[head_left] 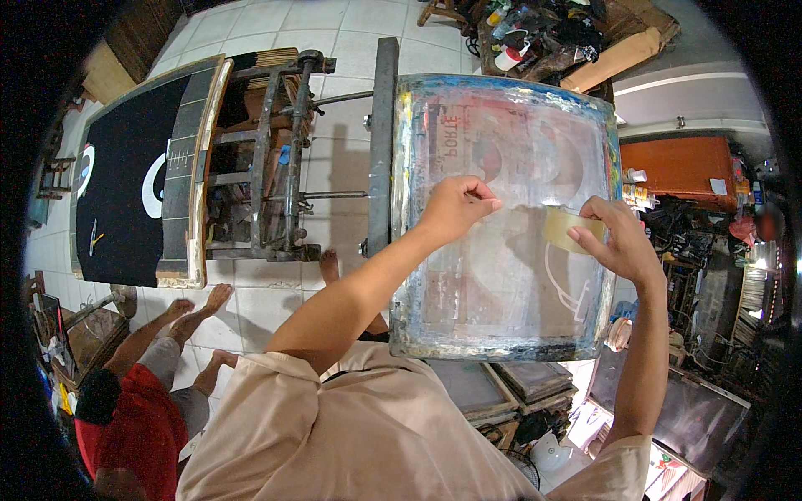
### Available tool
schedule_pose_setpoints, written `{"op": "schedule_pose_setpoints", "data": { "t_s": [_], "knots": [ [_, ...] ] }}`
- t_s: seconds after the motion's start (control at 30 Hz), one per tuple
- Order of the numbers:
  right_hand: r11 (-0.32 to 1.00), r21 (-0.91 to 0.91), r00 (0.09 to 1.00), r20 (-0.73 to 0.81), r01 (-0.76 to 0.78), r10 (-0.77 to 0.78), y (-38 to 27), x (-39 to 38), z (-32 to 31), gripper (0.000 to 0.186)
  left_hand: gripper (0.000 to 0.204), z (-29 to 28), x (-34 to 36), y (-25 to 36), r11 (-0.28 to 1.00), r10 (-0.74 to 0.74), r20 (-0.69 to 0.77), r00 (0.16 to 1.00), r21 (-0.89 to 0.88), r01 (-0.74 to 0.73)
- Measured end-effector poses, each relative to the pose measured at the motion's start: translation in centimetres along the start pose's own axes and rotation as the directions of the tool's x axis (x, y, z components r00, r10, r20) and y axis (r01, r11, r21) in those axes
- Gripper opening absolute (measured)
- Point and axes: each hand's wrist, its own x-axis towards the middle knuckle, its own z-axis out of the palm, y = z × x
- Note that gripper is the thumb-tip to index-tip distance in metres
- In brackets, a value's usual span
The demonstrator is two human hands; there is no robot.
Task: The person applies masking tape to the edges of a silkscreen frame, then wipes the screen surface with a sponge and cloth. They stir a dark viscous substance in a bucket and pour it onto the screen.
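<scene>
A screen-printing frame (403, 275) with a paint-stained rim lies before me, its pale mesh (468, 280) showing faint curved shapes and a white outline at the right. My right hand (622, 238) grips a roll of clear yellowish tape (561, 230) over the right part of the mesh. Over the middle, my left hand (458, 207) is closed, thumb and forefinger pinched together. What it pinches, if anything, is too fine to make out. A small glint shows between the two hands, near the roll.
A metal bar (383, 150) and hinged rack (288, 167) adjoin the frame's left. Beyond lies a board with black cloth (125, 184). A person in a red shirt (138, 434) sits low at left. Stacked frames (535, 380) stand near me; a cluttered table (543, 42) is behind.
</scene>
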Motion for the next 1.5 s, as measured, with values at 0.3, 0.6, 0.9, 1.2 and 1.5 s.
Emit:
{"op": "schedule_pose_setpoints", "data": {
  "t_s": [0.3,0.6,0.9,1.2,1.5],
  "knots": [
    [0.999,0.032,1.000,0.015,-0.002,0.001,0.9,1.8,0.6,0.038,0.021,-0.4,1.4,-0.7,0.992,-0.082,0.029,0.996,-0.093,0.085],
    [0.993,0.102,0.998,0.041,-0.052,0.048,0.6,2.7,1.1,0.042,0.024,-0.9,1.8,-1.2,0.922,0.184,-0.079,0.980,0.360,-0.145],
    [0.997,0.073,0.999,0.020,-0.038,0.037,1.0,3.5,2.4,0.045,0.018,0.0,1.6,-1.6,0.858,0.208,-0.076,0.975,0.493,-0.145],
    [0.998,0.054,0.997,0.070,-0.029,0.026,0.1,4.4,2.6,0.045,0.018,0.0,1.3,-2.3,0.814,0.284,-0.074,0.956,0.546,-0.199],
    [0.999,0.008,0.994,0.095,-0.048,0.047,0.4,4.9,3.1,0.045,0.019,-0.3,1.9,-2.8,0.820,0.287,-0.073,0.955,0.535,-0.205]
  ]
}}
